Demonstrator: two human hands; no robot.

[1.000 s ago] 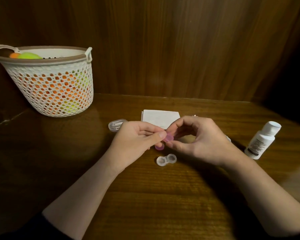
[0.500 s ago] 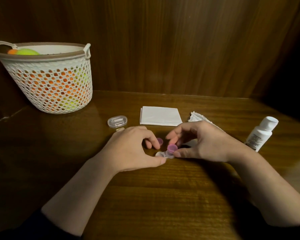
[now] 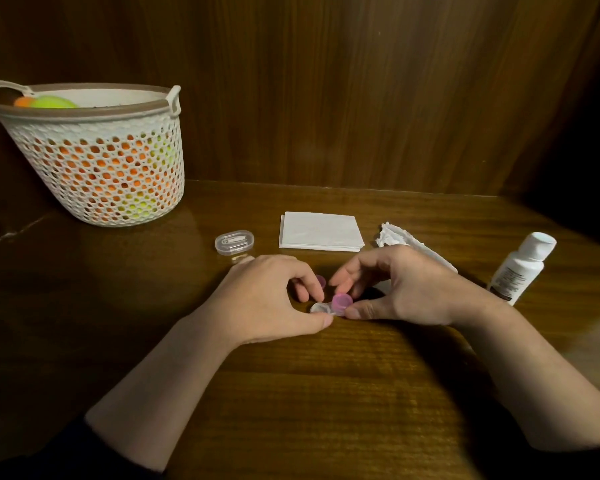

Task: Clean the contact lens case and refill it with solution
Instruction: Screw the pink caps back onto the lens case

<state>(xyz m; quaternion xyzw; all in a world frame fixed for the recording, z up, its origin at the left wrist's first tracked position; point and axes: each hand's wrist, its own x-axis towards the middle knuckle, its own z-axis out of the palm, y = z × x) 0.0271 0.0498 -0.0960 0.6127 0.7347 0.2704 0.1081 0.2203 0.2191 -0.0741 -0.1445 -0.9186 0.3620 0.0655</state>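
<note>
The clear contact lens case (image 3: 320,308) lies on the wooden table between my hands. My left hand (image 3: 267,299) pinches its left well between thumb and fingers. My right hand (image 3: 402,285) pinches a pink cap (image 3: 342,301) that sits on the case's right well. A second pink cap (image 3: 320,280) lies on the table just behind, partly hidden by my left fingers. The white solution bottle (image 3: 522,268) stands capped at the right.
A folded white tissue (image 3: 321,232) lies behind my hands, a crumpled tissue (image 3: 400,237) to its right. A small clear plastic box (image 3: 234,242) sits to the left. A white mesh basket (image 3: 94,154) with coloured balls stands at the back left.
Both hands have come down from above the table to the case. The pink cap, held up between my fingertips a second ago, now sits on the case's right well.
</note>
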